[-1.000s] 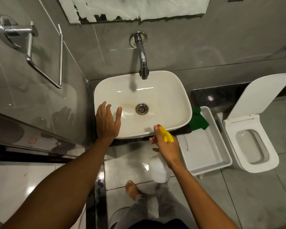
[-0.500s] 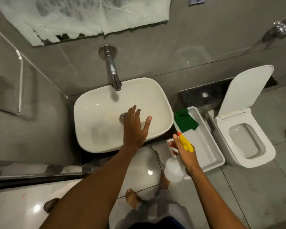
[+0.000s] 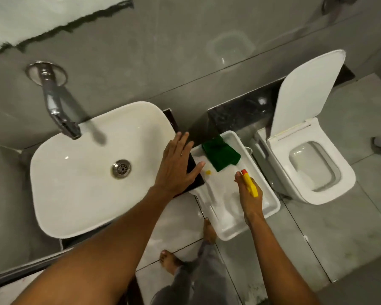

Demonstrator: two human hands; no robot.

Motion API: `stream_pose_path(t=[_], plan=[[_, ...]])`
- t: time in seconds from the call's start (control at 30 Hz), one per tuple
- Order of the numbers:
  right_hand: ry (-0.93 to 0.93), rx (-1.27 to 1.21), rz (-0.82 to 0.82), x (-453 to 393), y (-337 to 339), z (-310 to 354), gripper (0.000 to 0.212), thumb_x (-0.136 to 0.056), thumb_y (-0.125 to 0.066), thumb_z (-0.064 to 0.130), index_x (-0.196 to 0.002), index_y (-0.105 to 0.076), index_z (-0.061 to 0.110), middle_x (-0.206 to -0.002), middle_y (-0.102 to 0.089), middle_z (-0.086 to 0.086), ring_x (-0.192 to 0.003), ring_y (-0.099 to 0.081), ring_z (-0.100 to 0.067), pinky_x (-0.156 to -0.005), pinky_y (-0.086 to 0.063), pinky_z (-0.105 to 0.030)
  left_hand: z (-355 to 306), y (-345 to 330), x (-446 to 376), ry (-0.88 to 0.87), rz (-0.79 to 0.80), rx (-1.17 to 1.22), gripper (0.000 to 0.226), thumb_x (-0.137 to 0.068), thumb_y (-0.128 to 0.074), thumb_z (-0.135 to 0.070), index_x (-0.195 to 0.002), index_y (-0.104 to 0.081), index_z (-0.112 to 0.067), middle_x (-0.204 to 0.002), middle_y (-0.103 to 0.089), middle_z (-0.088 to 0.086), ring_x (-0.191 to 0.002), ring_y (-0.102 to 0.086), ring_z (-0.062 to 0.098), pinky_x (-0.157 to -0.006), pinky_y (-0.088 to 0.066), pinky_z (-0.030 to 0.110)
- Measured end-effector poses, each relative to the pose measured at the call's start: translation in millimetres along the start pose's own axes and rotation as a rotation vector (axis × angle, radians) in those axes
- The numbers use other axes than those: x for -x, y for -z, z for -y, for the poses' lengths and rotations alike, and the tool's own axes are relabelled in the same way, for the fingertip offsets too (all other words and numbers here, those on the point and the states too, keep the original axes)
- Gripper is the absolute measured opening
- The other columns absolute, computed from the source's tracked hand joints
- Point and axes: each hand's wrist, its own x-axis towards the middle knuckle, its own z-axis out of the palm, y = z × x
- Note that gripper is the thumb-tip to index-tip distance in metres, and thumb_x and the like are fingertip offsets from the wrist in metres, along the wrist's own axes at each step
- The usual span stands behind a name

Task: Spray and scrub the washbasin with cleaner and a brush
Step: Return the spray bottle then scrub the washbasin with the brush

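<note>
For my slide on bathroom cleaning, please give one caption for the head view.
Right hand lowers yellow-triggered spray bottle into white plastic tray; open left hand reaches from white ceramic washbasin.

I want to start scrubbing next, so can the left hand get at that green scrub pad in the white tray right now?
Probably yes. The left hand is open and empty, hovering at the tray's near-left edge, and the green scrub pad lies uncovered in the white tray. The right hand with the spray bottle sits farther along, clear of that path.

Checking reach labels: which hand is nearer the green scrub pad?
Left. Left hand is spread open just left of the green scrub pad, apart from it; right hand holds the spray bottle below it.
</note>
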Motion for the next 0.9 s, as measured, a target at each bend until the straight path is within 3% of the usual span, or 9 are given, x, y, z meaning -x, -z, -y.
stream_pose_path(t=[0.07,0.2,0.27,0.33,0.4,0.5,0.63,0.8,0.9], plan=[[-0.004,-0.028,-0.021,-17,0,-6,0.011,-0.100,-0.072,0.044,-0.109,-0.075,0.039,-0.117,-0.080,-0.004,-0.109,-0.075,-0.018,-0.098,-0.057,-0.029,1,-6,-2,0.016,0.054,-0.042,0.073,-0.103,-0.052,-0.062,-0.154,-0.051,-0.010,-0.177,-0.025,0.010,-0.167,-0.012,0.029,-0.131,-0.025,0.056],[0.003,-0.049,-0.027,-47,1,-19,0.011,-0.099,-0.073,0.045,-0.110,-0.072,0.047,-0.115,-0.079,0.004,-0.106,-0.074,-0.008,-0.091,-0.055,-0.019,0,-12,-5,0.066,0.095,-0.146,0.074,-0.105,-0.039,-0.067,-0.157,-0.046,-0.015,-0.180,-0.013,0.006,-0.168,0.001,0.026,-0.133,-0.021,0.055],[0.008,-0.031,-0.054,-63,2,-29,0.016,-0.099,-0.072,0.045,-0.111,-0.076,0.035,-0.113,-0.079,-0.001,-0.101,-0.074,-0.009,-0.091,-0.060,-0.022,0,-13,-7,0.071,0.104,-0.202,0.074,-0.107,-0.031,-0.068,-0.158,-0.046,-0.016,-0.180,-0.011,0.006,-0.168,0.003,0.025,-0.134,-0.020,0.054],[0.033,0.000,-0.103,-74,0,-39,0.033,-0.099,-0.074,0.043,-0.112,-0.078,0.013,-0.107,-0.079,-0.008,-0.090,-0.073,-0.006,-0.084,-0.063,-0.019,-1,-13,-7,0.065,0.091,-0.199,0.074,-0.108,-0.030,-0.067,-0.157,-0.048,-0.015,-0.180,-0.016,0.007,-0.168,0.002,0.025,-0.134,-0.021,0.054],[0.058,0.003,-0.128,-81,-1,-46,0.041,-0.094,-0.077,0.045,-0.108,-0.079,0.006,-0.098,-0.079,-0.006,-0.080,-0.072,-0.001,-0.077,-0.061,-0.016,-1,-14,-6,0.050,0.071,-0.172,0.070,-0.108,-0.035,-0.064,-0.154,-0.053,-0.013,-0.178,-0.022,0.008,-0.168,-0.001,0.026,-0.134,-0.022,0.054],[0.096,-0.020,-0.144,-87,2,-54,0.049,-0.087,-0.081,0.050,-0.108,-0.080,0.006,-0.094,-0.079,-0.002,-0.084,-0.075,-0.004,-0.081,-0.063,-0.020,3,-16,-5,0.018,0.017,-0.156,0.060,-0.108,-0.048,-0.054,-0.146,-0.060,-0.009,-0.174,-0.033,0.011,-0.168,-0.007,0.028,-0.134,-0.024,0.051],[0.092,-0.042,-0.257,-92,17,-68,0.047,-0.087,-0.085,0.040,-0.117,-0.081,0.004,-0.110,-0.081,-0.012,-0.103,-0.078,-0.026,-0.099,-0.064,-0.038,3,-22,-5,-0.007,-0.042,-0.094,0.055,-0.107,-0.054,-0.050,-0.139,-0.065,-0.007,-0.168,-0.043,0.013,-0.168,-0.011,0.029,-0.129,-0.033,0.055],[0.026,-0.043,-0.262,-82,25,-86,0.042,-0.086,-0.090,0.028,-0.122,-0.081,0.010,-0.119,-0.082,-0.006,-0.112,-0.078,-0.022,-0.106,-0.061,-0.042,3,-20,-4,0.004,-0.032,-0.088,0.055,-0.106,-0.054,-0.050,-0.137,-0.066,-0.006,-0.168,-0.043,0.012,-0.168,-0.009,0.027,-0.131,-0.024,0.046],[0.058,-0.079,-0.313,-74,28,-88,0.048,-0.081,-0.095,0.026,-0.125,-0.080,0.012,-0.120,-0.082,0.001,-0.113,-0.078,-0.015,-0.102,-0.062,-0.031,1,-19,-4,0.018,-0.018,-0.093,0.057,-0.106,-0.052,-0.052,-0.137,-0.066,-0.007,-0.167,-0.044,0.012,-0.168,-0.011,0.028,-0.129,-0.030,0.051]])
